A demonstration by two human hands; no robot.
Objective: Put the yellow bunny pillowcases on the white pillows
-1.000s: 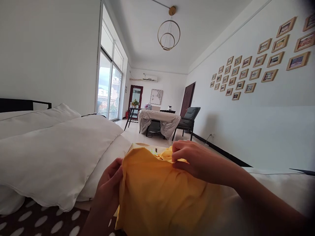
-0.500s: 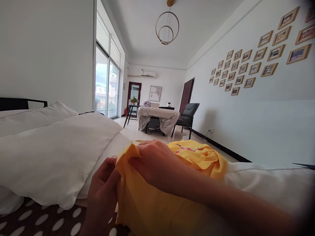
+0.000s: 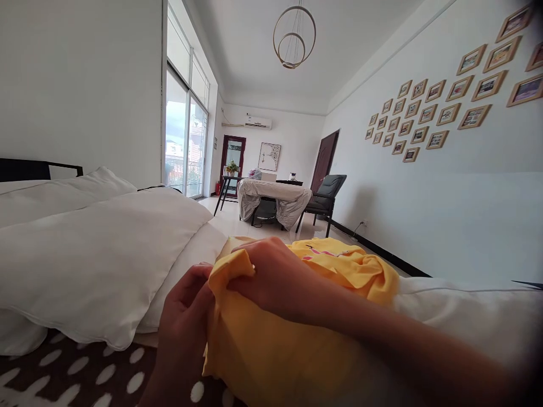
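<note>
A yellow cloth (image 3: 271,345) with a pink and black print near its far side spreads across the lower middle of the view. My left hand (image 3: 186,311) pinches its left edge between thumb and fingers. Just to the right, my right hand (image 3: 263,271) grips the same edge from above, and a folded corner of the cloth pokes up between the two hands. My right forearm crosses over the cloth from the lower right. Part of the fingertips of both hands is hidden by the fabric.
White pillows (image 3: 85,254) lie at the left on a brown spotted cover (image 3: 76,367). Another white pillow (image 3: 458,305) is at the right. Farther off stand a covered table (image 3: 275,191), a black chair (image 3: 328,195) and a small stand with a plant (image 3: 232,168).
Both hands have shifted slightly right with the cloth edge still held. The folded corner now shows more between them. The room view has tilted and moved slightly.
</note>
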